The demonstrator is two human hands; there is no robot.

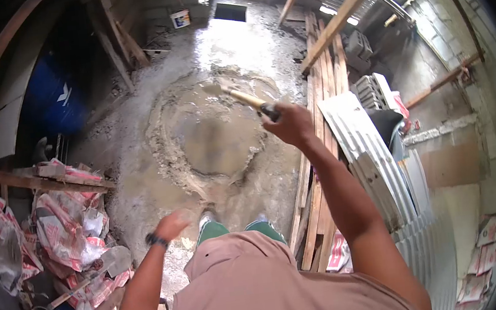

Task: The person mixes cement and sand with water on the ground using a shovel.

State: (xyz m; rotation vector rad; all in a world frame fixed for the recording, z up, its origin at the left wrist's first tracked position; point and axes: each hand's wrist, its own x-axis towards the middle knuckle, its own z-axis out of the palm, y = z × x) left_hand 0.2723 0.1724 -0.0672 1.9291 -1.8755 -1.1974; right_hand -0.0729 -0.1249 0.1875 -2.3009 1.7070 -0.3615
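Our right hand (290, 122) is clenched round the dark end of the tool (246, 99), whose head touches the far part of the wet mix (213, 140) on the floor. Our left hand (172, 225), blurred, is loose and grasps nothing, near our boots. We see red print on the white sacks (60, 228), a white mark on the blue sheet (48, 95) and a label on the bucket (180, 19), none legible.

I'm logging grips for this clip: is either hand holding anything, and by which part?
The right hand holds a tool with a straight, pale shaft by its dark near end. The left hand appears empty.
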